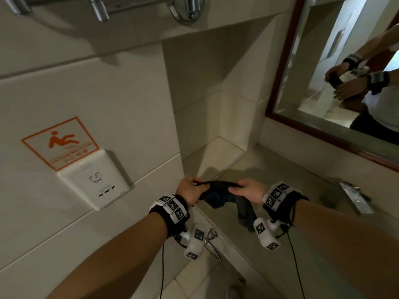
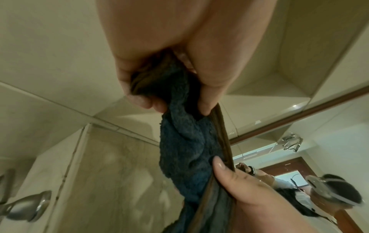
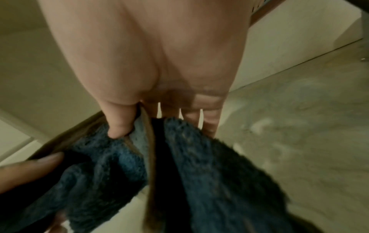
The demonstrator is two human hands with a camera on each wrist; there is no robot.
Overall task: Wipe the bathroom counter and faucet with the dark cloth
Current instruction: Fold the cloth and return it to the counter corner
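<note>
A dark blue terry cloth (image 1: pixel 222 196) with a brown hem hangs bunched between my two hands, above the left end of the beige stone counter (image 1: pixel 280 190). My left hand (image 1: pixel 191 190) pinches its left end; in the left wrist view thumb and fingers curl round the cloth (image 2: pixel 183 134). My right hand (image 1: pixel 248 192) grips the other end, thumb pressed on the cloth (image 3: pixel 123 165) in the right wrist view. A loose tail droops under my right wrist. The chrome faucet (image 1: pixel 354 197) stands at the counter's right, apart from both hands.
A wood-framed mirror (image 1: pixel 345 72) hangs above the counter and reflects me. A tiled niche ledge (image 1: pixel 218 156) sits in the corner behind the hands. On the left wall are a white socket plate (image 1: pixel 95 180) and an orange slip-warning sign (image 1: pixel 60 143). A chrome fitting (image 1: pixel 210 240) sits below the counter edge.
</note>
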